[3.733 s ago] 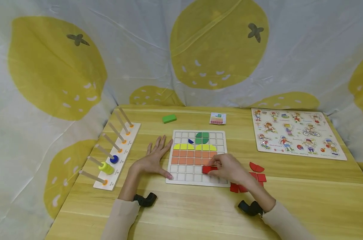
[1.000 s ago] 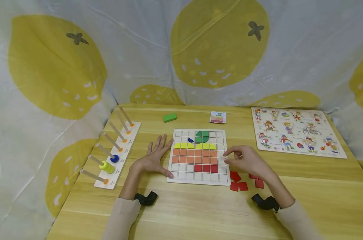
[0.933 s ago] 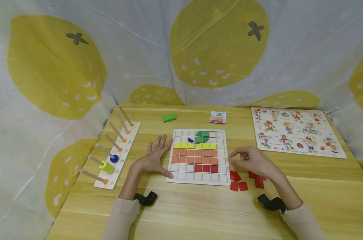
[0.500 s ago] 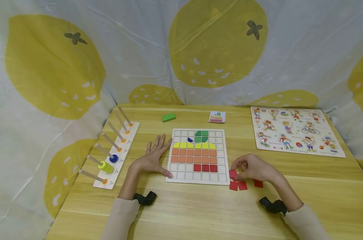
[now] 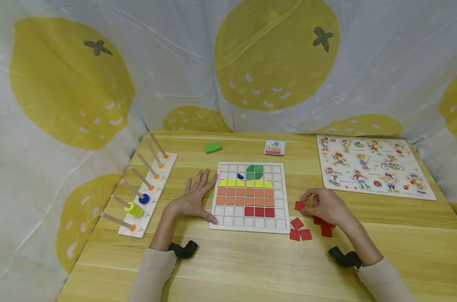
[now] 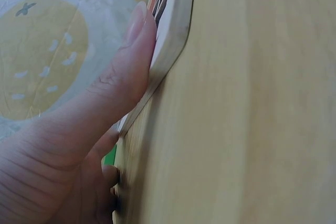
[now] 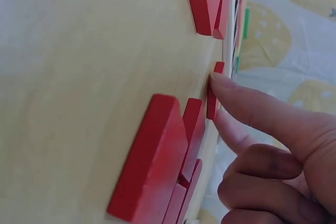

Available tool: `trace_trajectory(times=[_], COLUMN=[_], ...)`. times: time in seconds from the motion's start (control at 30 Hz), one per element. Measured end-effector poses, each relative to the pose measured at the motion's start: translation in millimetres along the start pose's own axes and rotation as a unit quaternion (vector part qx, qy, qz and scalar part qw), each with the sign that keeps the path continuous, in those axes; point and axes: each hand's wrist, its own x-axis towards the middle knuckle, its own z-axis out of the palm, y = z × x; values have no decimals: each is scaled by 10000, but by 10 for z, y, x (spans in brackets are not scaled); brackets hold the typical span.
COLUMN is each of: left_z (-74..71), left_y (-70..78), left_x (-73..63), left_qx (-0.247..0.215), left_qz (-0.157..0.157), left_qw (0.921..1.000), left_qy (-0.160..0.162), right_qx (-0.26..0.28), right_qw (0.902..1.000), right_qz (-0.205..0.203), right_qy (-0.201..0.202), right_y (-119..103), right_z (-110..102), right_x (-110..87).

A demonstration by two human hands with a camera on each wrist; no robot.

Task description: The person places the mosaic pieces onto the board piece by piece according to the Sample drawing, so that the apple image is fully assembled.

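Observation:
A white grid board (image 5: 228,221) lies mid-table, with rows of yellow, orange and red tiles below a green leaf shape and a small blue piece. My left hand (image 5: 192,201) is spread at its left edge, the thumb resting on the near left corner, also seen in the left wrist view. To the right of the board my right hand (image 5: 324,205) pinches a red square tile (image 5: 299,205) between thumb and index finger. In the right wrist view the thumb presses the face of that red tile (image 7: 214,93); the other fingers are curled.
Loose red tiles (image 5: 306,234) lie by the board's right side, more of them (image 5: 326,231) under the right hand. A pegged counting stand (image 5: 149,201) is on the left. Behind are a green block (image 5: 213,147), a pattern card (image 5: 274,147) and a picture puzzle (image 5: 364,167).
My right hand has set red tiles in a row of three on the board, drawn back right to the loose ones, and taken a red tile slightly away. The left hand stays put.

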Motion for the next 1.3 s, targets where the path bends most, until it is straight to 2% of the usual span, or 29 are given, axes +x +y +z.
trace_trajectory(times=[0.17, 0.27, 0.47, 0.6, 0.73, 0.87, 1.3], left_z=[6, 7, 13, 10, -7, -31, -12], left_y=[-4, 0, 5, -1, 9, 31, -6], left_x=[-1, -9, -13, 3, 12, 4, 2], left_qx=[7, -1, 5, 4, 3, -2, -39], left_qz=[0, -20, -61, -47, -52, -72, -60], left_qw=[10000, 10000, 10000, 10000, 10000, 10000, 10000], left_qy=[17, 2, -21, -36, -46, -59, -31], right_qx=[-234, -163, 258, 117, -10, 45, 509], right_qw=[9996, 9994, 9984, 9971, 9958, 9959, 9949], right_qz=[-27, -149, -502, -742, -918, -907, -868], right_qy=[185, 259, -84, -82, -45, 36, -96], right_y=[-26, -122, -577, -915, -1124, -1190, -1177], right_z=[3, 56, 341, 596, 817, 920, 924], right_x=[-11, 1, 75, 181, 285, 339, 405])
